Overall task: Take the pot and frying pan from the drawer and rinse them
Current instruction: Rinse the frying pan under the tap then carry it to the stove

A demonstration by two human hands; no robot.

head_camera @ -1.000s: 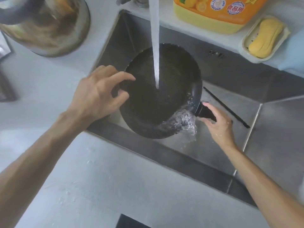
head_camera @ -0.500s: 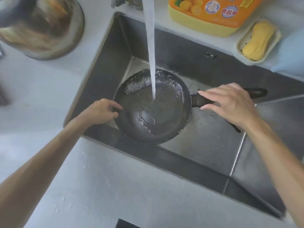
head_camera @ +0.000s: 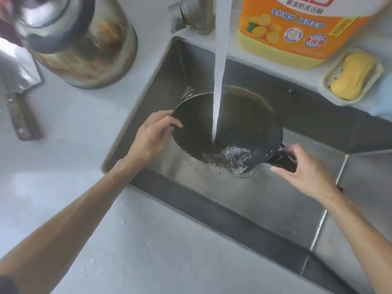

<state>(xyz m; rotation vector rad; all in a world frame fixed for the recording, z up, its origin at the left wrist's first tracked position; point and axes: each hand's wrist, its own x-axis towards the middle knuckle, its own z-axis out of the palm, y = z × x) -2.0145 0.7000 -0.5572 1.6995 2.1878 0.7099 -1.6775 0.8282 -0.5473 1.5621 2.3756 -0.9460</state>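
Observation:
The black frying pan hangs tilted inside the steel sink, its handle end low. Tap water falls onto its inner face and pools near the lower rim before spilling out. My left hand grips the pan's left rim with fingertips. My right hand holds the black handle at the lower right. A stainless pot with a lid stands on the counter at the upper left.
The faucet sits behind the sink. An orange detergent bottle and a yellow soap in a dish stand on the back ledge. A cleaver lies on the left counter. The sink drain is under the pan.
The pan went from lying level in the sink to tilted with its handle end down, and water now spills out. My right hand moved down along the handle. The camera moved closer.

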